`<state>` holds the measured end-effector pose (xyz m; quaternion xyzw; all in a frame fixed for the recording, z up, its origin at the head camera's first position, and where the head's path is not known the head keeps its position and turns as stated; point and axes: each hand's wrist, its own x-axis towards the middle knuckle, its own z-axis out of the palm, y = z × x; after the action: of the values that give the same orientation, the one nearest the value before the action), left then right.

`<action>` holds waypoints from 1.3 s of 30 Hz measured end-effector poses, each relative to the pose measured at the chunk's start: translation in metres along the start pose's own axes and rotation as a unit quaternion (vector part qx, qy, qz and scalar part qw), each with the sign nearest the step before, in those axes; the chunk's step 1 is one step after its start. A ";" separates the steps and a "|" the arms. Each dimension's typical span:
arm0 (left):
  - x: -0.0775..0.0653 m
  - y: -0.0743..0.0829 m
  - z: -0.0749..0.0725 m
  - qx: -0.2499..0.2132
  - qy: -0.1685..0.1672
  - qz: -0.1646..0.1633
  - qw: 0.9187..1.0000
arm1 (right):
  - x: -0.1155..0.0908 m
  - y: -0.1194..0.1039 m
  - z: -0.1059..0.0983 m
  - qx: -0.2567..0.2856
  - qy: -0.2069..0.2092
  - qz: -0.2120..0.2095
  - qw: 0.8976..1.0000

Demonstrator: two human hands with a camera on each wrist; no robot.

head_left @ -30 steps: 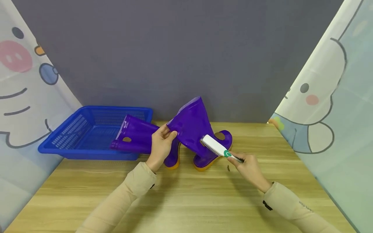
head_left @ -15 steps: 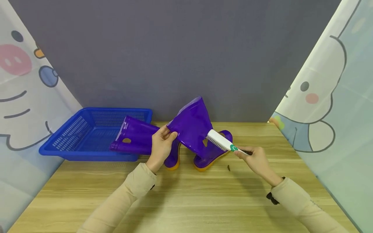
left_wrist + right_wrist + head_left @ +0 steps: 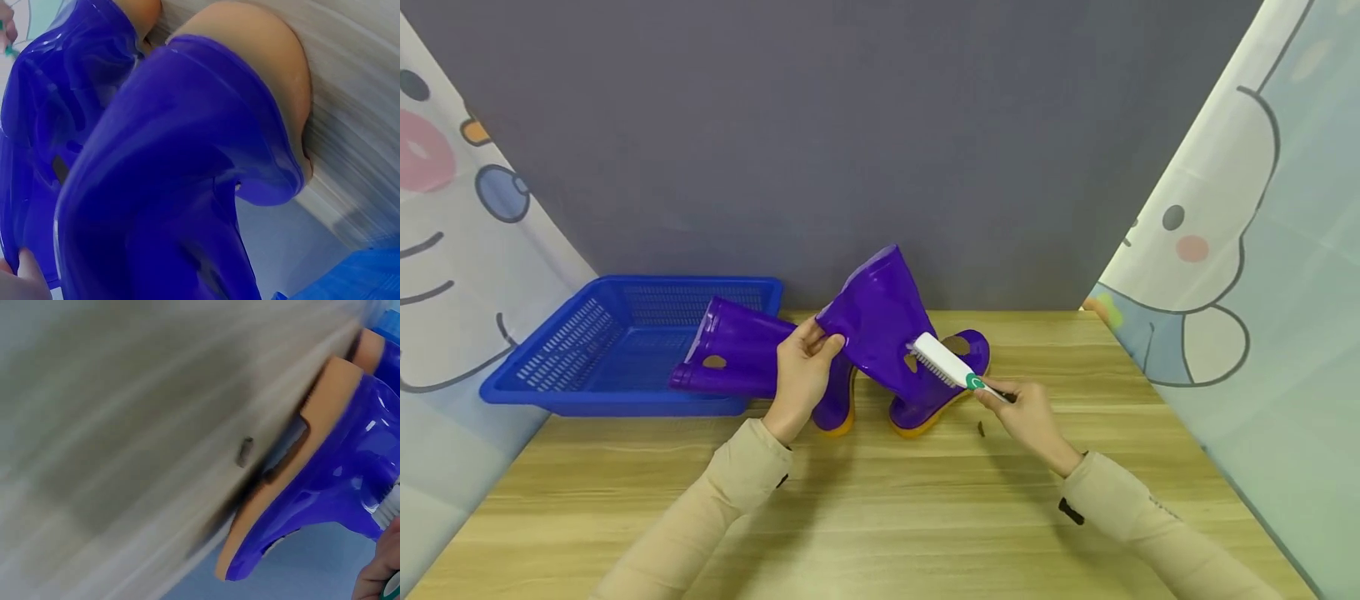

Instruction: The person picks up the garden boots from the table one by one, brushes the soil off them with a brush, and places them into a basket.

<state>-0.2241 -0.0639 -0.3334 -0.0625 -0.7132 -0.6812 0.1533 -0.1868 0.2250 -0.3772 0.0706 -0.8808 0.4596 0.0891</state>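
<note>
The pale wooden surface (image 3: 925, 517) spreads wide in the head view, which alone shows the blue basket (image 3: 647, 406) in full, at nine o'clock; the wrist views catch only bits of it. At the middle is the purple held boot (image 3: 880, 312), its shaft leaning toward eleven; the right wrist view sets out its orange sole (image 3: 331, 394) in profile. The other boot (image 3: 748, 346) lies at nine from it, its shaft crossing in front of the basket; in the left wrist view it blocks much of the held boot. The left hand (image 3: 805, 371), reaching in from between seven and eight, pinches the held boot's opening edge. The right hand (image 3: 1026, 417), from four, grasps the white brush (image 3: 945, 361), pointed toward ten, bristles against the shaft. A brown fragment (image 3: 981, 428) lies at four from that boot.
</note>
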 end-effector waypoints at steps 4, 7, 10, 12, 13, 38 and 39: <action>0.000 0.001 -0.002 -0.005 -0.002 -0.003 1.000 | -0.005 0.003 0.000 -0.003 -0.004 0.005 1.000; 0.000 0.001 -0.002 -0.012 -0.004 -0.002 1.000 | -0.008 0.002 -0.003 -0.011 -0.011 0.014 1.000; 0.000 0.001 -0.002 -0.011 -0.004 -0.001 1.000 | -0.009 0.001 -0.007 -0.011 -0.019 0.025 0.999; 0.000 0.001 -0.002 -0.009 -0.006 -0.003 1.000 | -0.010 0.001 -0.010 -0.012 -0.019 0.030 0.999; -0.001 0.002 -0.001 -0.008 -0.008 -0.004 1.000 | -0.010 0.000 -0.012 -0.012 -0.017 0.032 0.999; -0.001 0.005 0.000 0.000 -0.014 -0.003 1.000 | -0.011 -0.008 -0.005 0.006 -0.028 -0.005 1.000; 0.000 0.005 -0.001 0.002 -0.014 -0.003 1.000 | -0.011 -0.008 -0.005 0.008 -0.029 -0.001 1.000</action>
<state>-0.2221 -0.0642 -0.3285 -0.0696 -0.7165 -0.6796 0.1416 -0.1738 0.2252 -0.3708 0.0852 -0.8792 0.4644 0.0634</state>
